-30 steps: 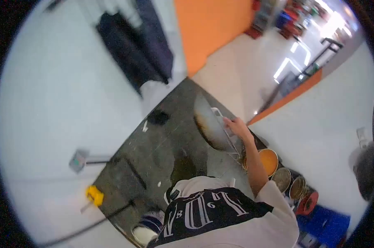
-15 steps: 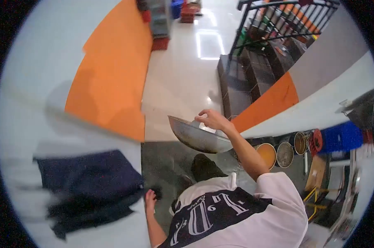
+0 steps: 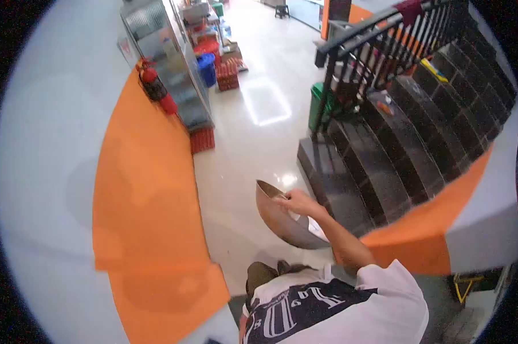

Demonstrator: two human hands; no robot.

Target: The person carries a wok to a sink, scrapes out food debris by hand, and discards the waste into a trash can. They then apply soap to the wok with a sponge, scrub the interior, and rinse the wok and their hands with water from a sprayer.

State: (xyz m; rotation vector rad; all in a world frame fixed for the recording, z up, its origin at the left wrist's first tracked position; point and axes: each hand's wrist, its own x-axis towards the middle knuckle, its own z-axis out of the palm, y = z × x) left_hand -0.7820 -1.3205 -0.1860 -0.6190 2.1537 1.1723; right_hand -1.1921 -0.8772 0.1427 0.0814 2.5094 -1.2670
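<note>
My right hand [image 3: 299, 203] is closed on the edge area of a large metal wok [image 3: 283, 223], which hangs tilted in front of my body above the pale floor. Something whitish shows inside the wok, partly hidden by my fingers and forearm. My left hand is out of sight; only a bit of that arm shows beside the shirt at the bottom.
Dark steps [image 3: 379, 155] with a black railing [image 3: 356, 43] rise on the right, with a green bin [image 3: 317, 106] at their foot. A fire extinguisher [image 3: 156, 86], a metal rack [image 3: 173, 63], a blue bucket [image 3: 206, 70] and red crates [image 3: 227, 75] line the left side.
The view has moved forward towards the tiled floor and stairs. The dark cloth and the row of buckets have left the view, and so has my left hand. The wok is still in my right hand.
</note>
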